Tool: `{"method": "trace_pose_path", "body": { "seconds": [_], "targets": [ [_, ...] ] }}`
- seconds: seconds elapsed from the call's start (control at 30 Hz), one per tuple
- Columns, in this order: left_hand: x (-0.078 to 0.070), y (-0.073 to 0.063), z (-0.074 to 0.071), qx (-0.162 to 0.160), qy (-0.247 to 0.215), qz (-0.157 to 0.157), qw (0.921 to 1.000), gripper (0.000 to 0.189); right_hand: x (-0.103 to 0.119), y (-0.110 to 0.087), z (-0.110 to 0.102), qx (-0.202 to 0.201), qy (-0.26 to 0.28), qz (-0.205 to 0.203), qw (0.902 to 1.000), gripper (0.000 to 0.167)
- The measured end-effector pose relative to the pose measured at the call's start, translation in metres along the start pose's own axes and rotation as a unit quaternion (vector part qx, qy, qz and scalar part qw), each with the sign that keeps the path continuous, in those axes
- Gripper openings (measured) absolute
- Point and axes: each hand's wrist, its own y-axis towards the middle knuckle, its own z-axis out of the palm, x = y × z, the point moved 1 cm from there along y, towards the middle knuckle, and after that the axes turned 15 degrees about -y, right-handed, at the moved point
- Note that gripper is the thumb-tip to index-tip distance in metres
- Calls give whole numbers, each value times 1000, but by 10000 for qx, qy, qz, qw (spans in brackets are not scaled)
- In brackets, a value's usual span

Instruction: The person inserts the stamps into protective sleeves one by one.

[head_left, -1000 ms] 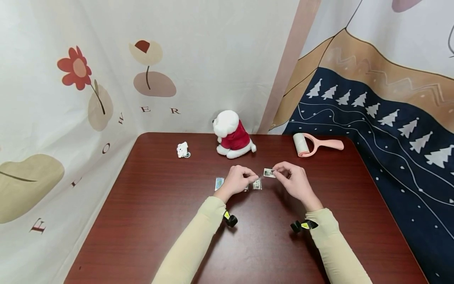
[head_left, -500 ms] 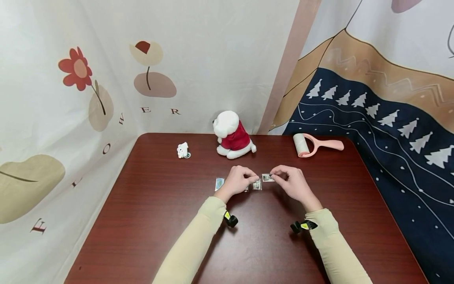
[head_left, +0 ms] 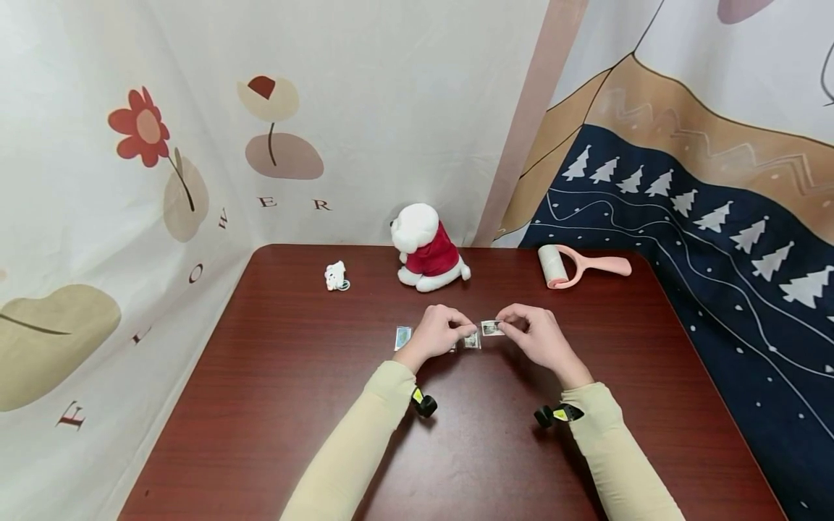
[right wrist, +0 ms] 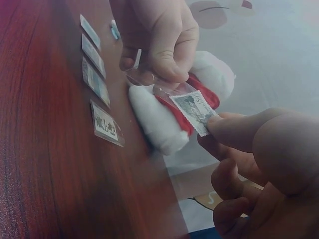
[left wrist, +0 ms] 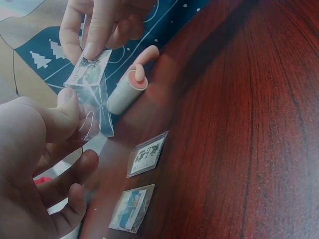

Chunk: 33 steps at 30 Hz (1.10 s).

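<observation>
My right hand pinches a postage stamp with perforated edges between thumb and forefinger. Held by the thumb and fingers of my left hand is a small clear plastic sleeve. In the left wrist view the stamp's lower edge overlaps the sleeve's upper end, and the sleeve below looks see-through. Under the hands several sleeved stamps lie in a row on the table, among them a black-and-white one and a blue one. In the head view my left hand hides part of that row.
On the brown table, a white plush dog in a red top sits beyond the hands. A pink-handled lint roller lies at the back right, and a small white item with a cord at the back left. Printed curtains hang behind.
My right hand has come down and slightly left with the stamp, bringing it closer to the sleeve. The left hand stays nearly in place, still holding the sleeve.
</observation>
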Motion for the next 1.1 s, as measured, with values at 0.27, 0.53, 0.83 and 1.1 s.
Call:
{"method": "trace_pose_path", "body": {
  "seconds": [0.27,0.53,0.83,1.1],
  "targets": [
    [-1,0,-1,32,31,-53,10000,9,0,0,-1,-23,-66,-63,10000,13],
    [-4,0,-1,152,0,-180,9997,10,-2,-1,0,89,-71,-76,9999,13],
    [-5,0,0,219,-42,-330,9992,12,0,-2,-2,167,-77,-53,9998,13],
    [-4,0,-1,200,-60,-347,9992,13,-1,-3,-3,155,-95,-38,9998,13]
  ]
}}
